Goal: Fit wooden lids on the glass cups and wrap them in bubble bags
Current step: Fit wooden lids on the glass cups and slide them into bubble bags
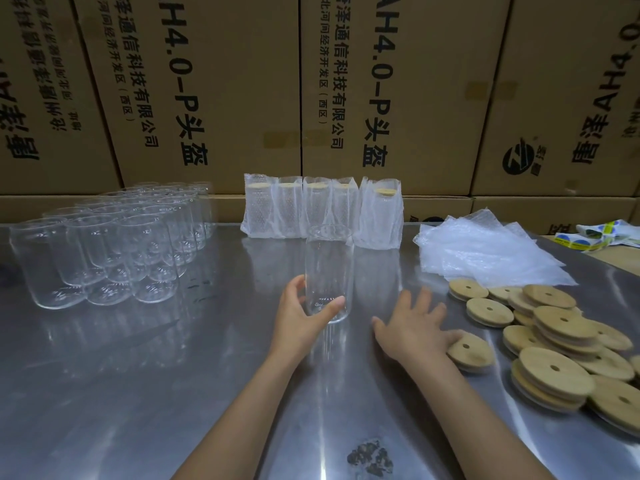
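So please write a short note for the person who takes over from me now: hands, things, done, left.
Left hand holds an upright bare cup at table centre. Right hand, fingers spread, touches a wooden lid at the edge of the lid pile.
Empty cups stand far left; bubble bags lie far right.
Done: five wrapped cups at the back.
Left: lid this cup, bag it, then the rest.

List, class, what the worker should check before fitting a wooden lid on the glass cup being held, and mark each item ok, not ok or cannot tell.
1. Glass cup upright on the table: ok.
2. Left hand steadies the cup: ok.
3. Cup mouth uncovered: ok.
4. Right hand has a lid in its grip: not ok; fingers only touch the nearest wooden lid.
5. Bubble bags within reach: ok.
6. Cup clean inside: cannot tell.
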Available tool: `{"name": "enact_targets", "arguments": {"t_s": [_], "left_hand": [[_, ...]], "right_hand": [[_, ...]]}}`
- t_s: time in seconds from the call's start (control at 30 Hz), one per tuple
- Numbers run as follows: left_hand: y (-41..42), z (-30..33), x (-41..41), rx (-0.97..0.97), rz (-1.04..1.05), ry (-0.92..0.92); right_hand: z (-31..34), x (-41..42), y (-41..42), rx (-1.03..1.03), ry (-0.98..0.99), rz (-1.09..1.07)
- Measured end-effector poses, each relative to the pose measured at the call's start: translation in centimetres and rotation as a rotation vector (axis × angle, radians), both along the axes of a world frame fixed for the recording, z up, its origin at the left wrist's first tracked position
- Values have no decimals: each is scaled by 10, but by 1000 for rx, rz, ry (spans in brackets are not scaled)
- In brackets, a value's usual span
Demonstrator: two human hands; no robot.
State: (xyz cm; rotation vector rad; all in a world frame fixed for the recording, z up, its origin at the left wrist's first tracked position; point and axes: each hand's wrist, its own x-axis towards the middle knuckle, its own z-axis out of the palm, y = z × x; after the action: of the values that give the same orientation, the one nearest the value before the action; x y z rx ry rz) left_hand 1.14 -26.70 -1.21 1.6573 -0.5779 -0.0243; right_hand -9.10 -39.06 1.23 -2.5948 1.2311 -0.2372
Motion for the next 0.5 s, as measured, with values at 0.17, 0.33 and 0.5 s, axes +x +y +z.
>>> {"name": "enact_targets", "arguments": {"t_s": [0.17,0.33,0.5], "left_hand": [[0,0,-2,9,4,-12],[0,0,-2,9,11,-28],[1,-1,-1,20,9,-25]], "right_hand": [[-9,7,14,-128,-212,339],[-10,11,15,-85,-359,438],[-7,6,3,-156,-255,144]]}}
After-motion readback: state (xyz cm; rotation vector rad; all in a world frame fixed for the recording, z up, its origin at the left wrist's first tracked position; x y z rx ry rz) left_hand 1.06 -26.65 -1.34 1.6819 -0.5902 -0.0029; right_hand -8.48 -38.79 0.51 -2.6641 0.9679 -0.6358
